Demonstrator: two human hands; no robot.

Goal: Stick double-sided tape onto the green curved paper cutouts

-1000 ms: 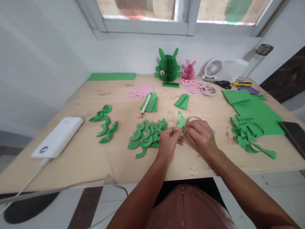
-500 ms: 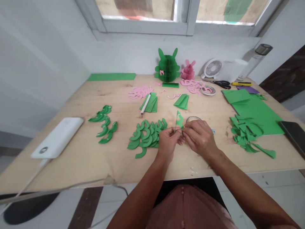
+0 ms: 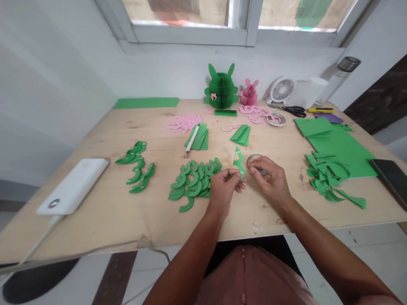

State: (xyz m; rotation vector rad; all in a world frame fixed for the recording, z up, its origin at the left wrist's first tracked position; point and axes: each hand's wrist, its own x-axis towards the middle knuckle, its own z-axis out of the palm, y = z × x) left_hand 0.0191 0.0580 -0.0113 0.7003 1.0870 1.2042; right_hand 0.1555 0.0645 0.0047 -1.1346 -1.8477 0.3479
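Observation:
My left hand (image 3: pixel 223 188) pinches the lower end of a green paper cutout (image 3: pixel 239 157) with a scalloped edge, held upright above the table with small pale marks on it. My right hand (image 3: pixel 270 176) is a little to the right, thumb and fingertips pressed together beside a roll of tape (image 3: pixel 253 159) that it partly covers. Whatever those fingertips hold, if anything, is too small to make out. Left of my left hand lies a pile of curved green paper pieces (image 3: pixel 193 180). Folded green paper (image 3: pixel 241 134) rests beyond the hands.
Green scraps (image 3: pixel 327 173), green sheets (image 3: pixel 346 148) and a phone (image 3: pixel 392 180) lie at right. A white power bank (image 3: pixel 74 184) and more curved green pieces (image 3: pixel 140 169) are at left. Behind stand a green paper figure (image 3: pixel 221 90), scissors (image 3: pixel 292 111) and a small fan (image 3: pixel 282 90).
My right hand has drawn away from the green cutout to the right, toward the tape roll. My left hand still holds the cutout, whose scalloped face now shows more.

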